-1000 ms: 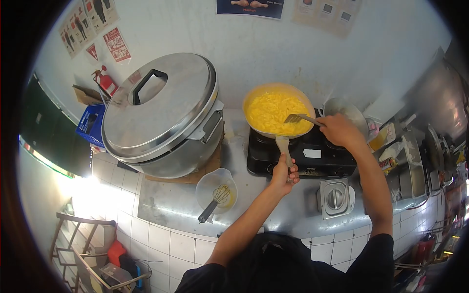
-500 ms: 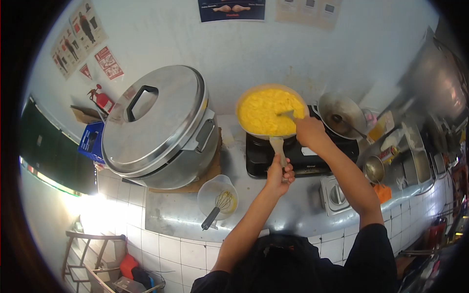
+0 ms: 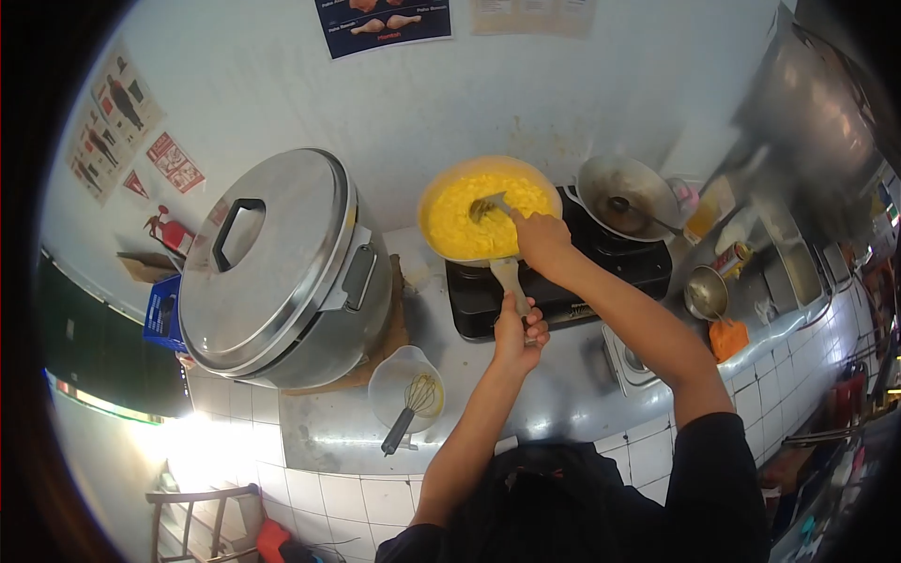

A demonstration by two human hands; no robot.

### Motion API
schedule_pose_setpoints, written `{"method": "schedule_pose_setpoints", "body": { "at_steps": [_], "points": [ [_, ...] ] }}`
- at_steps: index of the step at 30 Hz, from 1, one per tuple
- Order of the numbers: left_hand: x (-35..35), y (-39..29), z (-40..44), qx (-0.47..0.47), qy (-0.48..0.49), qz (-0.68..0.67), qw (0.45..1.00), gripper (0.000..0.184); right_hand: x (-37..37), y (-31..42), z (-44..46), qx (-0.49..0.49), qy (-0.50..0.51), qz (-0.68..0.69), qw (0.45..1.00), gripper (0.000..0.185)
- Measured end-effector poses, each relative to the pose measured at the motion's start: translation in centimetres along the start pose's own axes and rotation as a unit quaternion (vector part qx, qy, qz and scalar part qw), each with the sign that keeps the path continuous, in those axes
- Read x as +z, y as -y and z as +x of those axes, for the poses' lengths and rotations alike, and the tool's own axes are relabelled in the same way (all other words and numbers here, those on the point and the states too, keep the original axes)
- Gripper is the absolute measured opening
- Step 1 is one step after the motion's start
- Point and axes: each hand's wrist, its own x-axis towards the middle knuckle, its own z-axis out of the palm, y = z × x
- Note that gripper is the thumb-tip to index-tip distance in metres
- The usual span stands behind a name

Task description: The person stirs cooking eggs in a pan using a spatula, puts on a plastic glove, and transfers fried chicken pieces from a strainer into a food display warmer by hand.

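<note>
A frying pan (image 3: 434, 184) with a pale rim sits on the black stove (image 3: 474, 305). Bright yellow scrambled egg (image 3: 457, 225) fills it in soft lumps. My left hand (image 3: 522, 330) is wrapped round the pan's beige handle (image 3: 510, 280). Over the pan's right side, my right hand (image 3: 542, 246) grips a grey spatula (image 3: 492, 203), its head among the egg near the middle; the grip is mostly hidden by my fingers.
A big lidded steel pot (image 3: 282, 272) stands left of the stove. In front is a clear jug (image 3: 380, 394) with a whisk (image 3: 410, 413). A wok (image 3: 601, 183) with a ladle (image 3: 618, 204) sits on the right burner. Further right are a small bowl (image 3: 704, 291) and orange cloth (image 3: 727, 339).
My right hand has drawn the spatula from the pan's right side toward the middle, and the egg looks more broken up. The view has shifted; my left hand keeps the handle.
</note>
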Motion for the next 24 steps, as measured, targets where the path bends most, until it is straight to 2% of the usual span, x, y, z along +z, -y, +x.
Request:
{"method": "schedule_pose_setpoints", "body": {
  "at_steps": [2,5,8,11,14,17,20,23,24],
  "points": [
    [-0.1,-0.1,-0.1,0.002,0.011,0.005,1.0,0.035,1.0,0.2,1.5,0.064,0.012,0.018,0.998,0.057],
    [0.1,-0.2,0.1,0.008,0.035,0.005,0.999,0.034,0.1,3.5,-0.4,0.028,-0.021,0.013,0.999,0.051],
    [0.1,0.0,-0.3,-0.004,0.019,0.018,1.0,0.034,2.1,3.4,1.9,-0.01,-0.037,-0.004,0.999,0.044],
    [0.2,-0.3,-0.4,0.003,0.02,0.018,1.0,0.034,2.9,2.9,3.5,0.055,-0.037,0.031,0.997,0.038],
    [-0.3,-0.6,0.2,0.015,0.053,0.014,0.998,0.035,1.4,5.3,1.3,0.028,-0.015,-0.02,0.999,0.031],
    [-0.2,0.1,-0.4,0.002,0.027,0.022,0.999,0.036,1.9,4.1,2.6,-0.017,-0.044,-0.01,0.999,0.035],
    [-0.2,-0.3,-0.2,-0.007,0.016,0.017,1.0,0.034,2.0,2.4,3.7,0.039,-0.013,-0.005,0.999,0.035],
    [-0.3,-0.4,0.1,0.005,0.04,0.008,0.999,0.034,2.4,4.2,1.4,0.052,-0.011,-0.048,0.997,0.036],
    [-0.4,-0.3,0.3,0.005,0.046,0.007,0.999,0.034,1.9,4.0,1.5,0.017,-0.022,-0.046,0.999,0.037]
  ]
}}
